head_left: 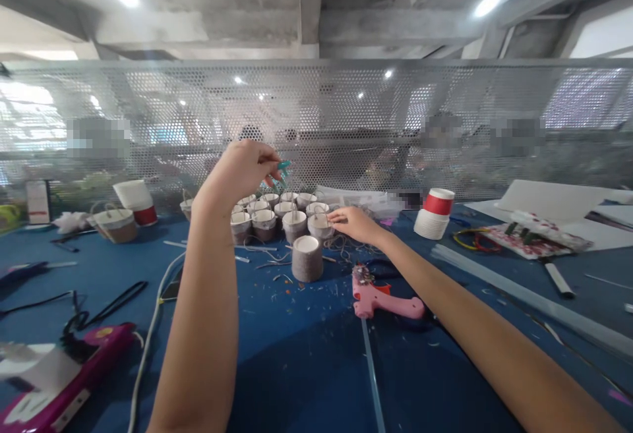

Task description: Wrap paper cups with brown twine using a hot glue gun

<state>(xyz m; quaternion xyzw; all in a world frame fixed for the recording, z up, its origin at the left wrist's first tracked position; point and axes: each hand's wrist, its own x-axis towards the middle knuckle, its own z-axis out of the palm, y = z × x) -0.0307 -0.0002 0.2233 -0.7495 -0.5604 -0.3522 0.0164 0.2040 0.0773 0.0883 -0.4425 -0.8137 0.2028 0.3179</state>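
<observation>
My left hand [254,164] is raised above a cluster of small buckets, its fingers pinched on a small teal piece [283,165]. The piece is blurred, and its kind does not show clearly. Farther right, my right hand [357,223] has its fingers stretched out to the rim of a small bucket [320,225] at the cluster's right front. These buckets look like pale cups wrapped in greyish cord, several with thin loop handles. In front of them a wrapped cup [306,260] stands bottom up. A pink glue gun [383,302] lies below my right forearm, a clear glue stick at its rear.
Stacked red and white cups [431,223] stand at the right, near a bundle of clear glue sticks [494,281]. A magenta power strip [93,367] with plugs and a white cable lies left. A perforated metal screen [346,110] closes off the table's back.
</observation>
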